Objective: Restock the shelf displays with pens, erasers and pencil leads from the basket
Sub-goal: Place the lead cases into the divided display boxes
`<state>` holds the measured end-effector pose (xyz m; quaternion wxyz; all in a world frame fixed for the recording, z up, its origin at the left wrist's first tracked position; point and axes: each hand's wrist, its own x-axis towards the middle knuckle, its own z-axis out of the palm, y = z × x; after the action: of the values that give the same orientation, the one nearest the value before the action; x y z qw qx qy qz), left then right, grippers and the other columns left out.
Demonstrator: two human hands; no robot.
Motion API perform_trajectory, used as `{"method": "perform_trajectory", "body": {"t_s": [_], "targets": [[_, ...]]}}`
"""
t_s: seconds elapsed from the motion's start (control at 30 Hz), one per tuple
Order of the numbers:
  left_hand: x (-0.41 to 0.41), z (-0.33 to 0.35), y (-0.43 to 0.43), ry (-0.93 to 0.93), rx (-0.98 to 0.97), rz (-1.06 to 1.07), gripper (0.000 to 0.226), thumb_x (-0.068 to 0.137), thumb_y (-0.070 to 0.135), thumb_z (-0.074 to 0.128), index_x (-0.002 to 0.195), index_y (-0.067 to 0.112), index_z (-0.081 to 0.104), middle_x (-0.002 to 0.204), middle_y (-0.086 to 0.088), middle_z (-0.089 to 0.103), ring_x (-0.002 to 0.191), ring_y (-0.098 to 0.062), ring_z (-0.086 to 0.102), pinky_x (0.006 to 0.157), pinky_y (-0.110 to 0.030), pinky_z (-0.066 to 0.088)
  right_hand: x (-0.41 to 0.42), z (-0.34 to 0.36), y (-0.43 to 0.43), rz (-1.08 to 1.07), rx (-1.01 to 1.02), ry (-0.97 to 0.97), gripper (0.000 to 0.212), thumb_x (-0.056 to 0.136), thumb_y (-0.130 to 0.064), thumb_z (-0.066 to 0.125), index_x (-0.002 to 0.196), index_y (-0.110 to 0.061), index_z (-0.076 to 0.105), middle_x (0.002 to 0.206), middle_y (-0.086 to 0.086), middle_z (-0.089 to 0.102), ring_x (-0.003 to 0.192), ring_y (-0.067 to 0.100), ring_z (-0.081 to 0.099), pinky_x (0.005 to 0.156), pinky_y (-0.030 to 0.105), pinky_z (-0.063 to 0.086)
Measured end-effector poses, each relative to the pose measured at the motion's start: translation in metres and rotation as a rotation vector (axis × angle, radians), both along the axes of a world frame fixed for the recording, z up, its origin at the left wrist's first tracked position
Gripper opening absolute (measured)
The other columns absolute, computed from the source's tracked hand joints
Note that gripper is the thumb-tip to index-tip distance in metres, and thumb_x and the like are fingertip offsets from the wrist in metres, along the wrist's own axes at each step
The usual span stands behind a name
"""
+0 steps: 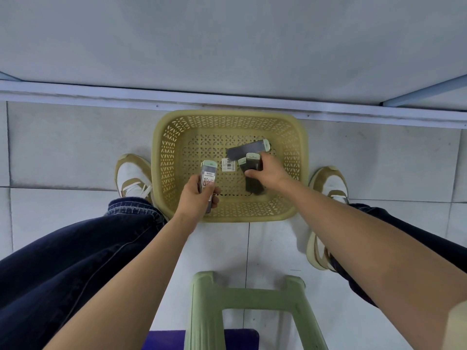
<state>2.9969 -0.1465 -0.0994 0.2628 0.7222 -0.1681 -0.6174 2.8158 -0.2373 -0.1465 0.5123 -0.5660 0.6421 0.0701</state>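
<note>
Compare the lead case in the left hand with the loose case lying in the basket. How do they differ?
The held case is gripped by the left hand over the basket; the loose case lies slanted on its floor. The held case shows a white and red label; the loose case shows only a dark face. Both have pale green caps.

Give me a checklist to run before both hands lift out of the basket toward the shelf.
1. Left hand holds a lead case: ok.
2. Right hand grips two cases securely: cannot tell; the fingers are hidden.
3. Basket emptied: not ok; a loose case and a barcode tag remain.
4. Basket upright on the floor: ok.
5. Shelf display slot in view: not ok.
</note>
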Motion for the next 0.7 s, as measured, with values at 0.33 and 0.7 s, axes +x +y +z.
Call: {"method": "perform_trajectory", "body": {"t_s": [0.33,0.7], "targets": [[-0.008,0.010,-0.007,0.142,-0.060,0.003,0.031,0.081,0.014,0.076,0.102,0.015,0.054,0.083,-0.010,0.062,0.061,-0.012,0.060,0.054,-0.025,0.051,0.030,0.033,0.010,-0.337,0.261,-0.615,0.035,0.078,-0.019,0.079,0.109,-0.017,0.064,0.104,0.002,0.073,0.099,0.018,0.069,0.086,0.036,0.057],[0.009,0.001,-0.004,0.049,-0.017,0.059,0.025,0.085,0.020,0.073,0.100,0.015,0.054,0.068,-0.002,0.055,0.052,-0.014,0.054,0.048,-0.026,0.044,-0.004,-0.008,-0.005,0.214,-0.390,0.216,0.059,0.082,-0.006,0.070,0.136,-0.016,0.048,0.138,0.007,0.044,0.128,0.027,0.036,0.111,0.039,0.033]]}}
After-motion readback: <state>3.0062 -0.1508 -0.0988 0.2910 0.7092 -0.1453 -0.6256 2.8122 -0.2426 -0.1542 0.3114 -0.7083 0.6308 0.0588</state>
